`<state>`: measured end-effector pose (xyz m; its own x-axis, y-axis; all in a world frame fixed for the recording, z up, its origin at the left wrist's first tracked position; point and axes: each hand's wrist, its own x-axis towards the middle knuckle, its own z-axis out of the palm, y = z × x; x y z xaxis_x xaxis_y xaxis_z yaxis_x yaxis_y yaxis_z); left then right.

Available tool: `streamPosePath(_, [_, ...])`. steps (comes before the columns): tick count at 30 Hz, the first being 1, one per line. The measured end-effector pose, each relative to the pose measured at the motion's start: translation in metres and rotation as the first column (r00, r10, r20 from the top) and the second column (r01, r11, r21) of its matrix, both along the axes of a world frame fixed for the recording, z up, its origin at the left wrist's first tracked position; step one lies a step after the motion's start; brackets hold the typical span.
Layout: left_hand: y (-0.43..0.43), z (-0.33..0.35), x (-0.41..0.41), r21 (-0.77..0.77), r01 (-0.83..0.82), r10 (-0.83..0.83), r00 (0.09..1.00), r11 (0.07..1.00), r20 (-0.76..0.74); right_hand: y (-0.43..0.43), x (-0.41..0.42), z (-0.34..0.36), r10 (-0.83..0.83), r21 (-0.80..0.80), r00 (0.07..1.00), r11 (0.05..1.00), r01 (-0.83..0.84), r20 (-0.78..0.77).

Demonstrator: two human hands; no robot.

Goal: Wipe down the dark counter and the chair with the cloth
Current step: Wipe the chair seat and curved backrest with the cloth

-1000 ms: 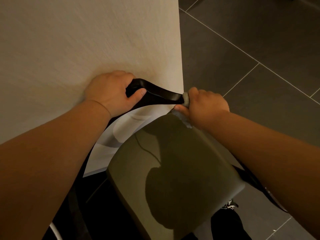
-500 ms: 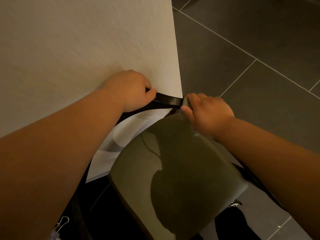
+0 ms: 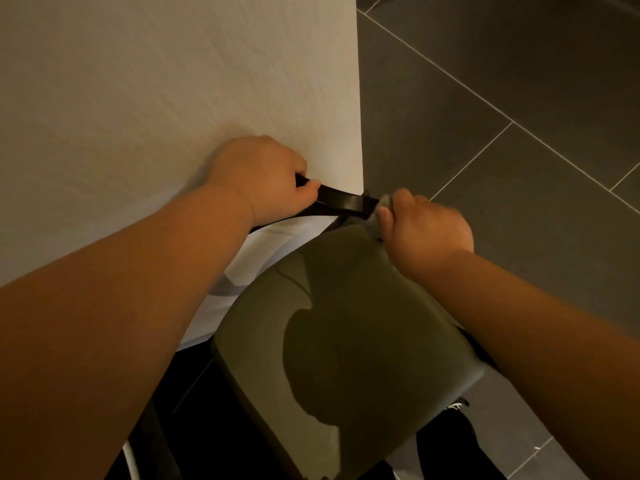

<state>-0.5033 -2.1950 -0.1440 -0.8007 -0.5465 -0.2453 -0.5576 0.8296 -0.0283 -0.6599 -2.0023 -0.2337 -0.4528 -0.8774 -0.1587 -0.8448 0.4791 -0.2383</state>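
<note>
The person bends over the chair (image 3: 346, 323), which stands tight against the corner of a pale wall (image 3: 173, 98). The left hand (image 3: 263, 183) grips the black backrest (image 3: 341, 201) near its middle, with the fingers curled over the top of the bar and the thumb lying along its front. The right hand (image 3: 427, 226) is at the right end of the same bar. Its fingers are bunched round a small grey cloth (image 3: 383, 202) and press it against the backrest there. Only a scrap of the cloth shows past the knuckles, so I cannot tell how it is folded. The seat (image 3: 398, 358) is glossy olive-grey and carries a round dark shadow in its middle. A white panel (image 3: 263, 261) with faint grey shapes shows between the seat and the wall, under the left forearm. To the right lies a dark tiled floor (image 3: 502, 81) with thin pale joints.
</note>
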Motion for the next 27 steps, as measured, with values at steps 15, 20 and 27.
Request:
streamPosePath(15, [0.003, -0.003, 0.0, -0.061, -0.082, 0.085, 0.995, 0.995, 0.049, 0.043, -0.016, -0.002, 0.112, -0.03, 0.99, 0.993, -0.11, 0.081])
streamPosePath(20, [0.001, -0.004, 0.002, -0.099, -0.087, 0.093, 0.994, 0.991, 0.059, 0.015, -0.02, 0.003, 0.108, 0.109, 0.984, 0.986, -0.124, 0.145])
streamPosePath(27, [0.004, -0.005, 0.002, -0.136, -0.055, 0.068, 0.993, 0.989, 0.093, 0.009, -0.02, -0.002, 0.104, 0.048, 0.974, 0.992, -0.116, 0.201])
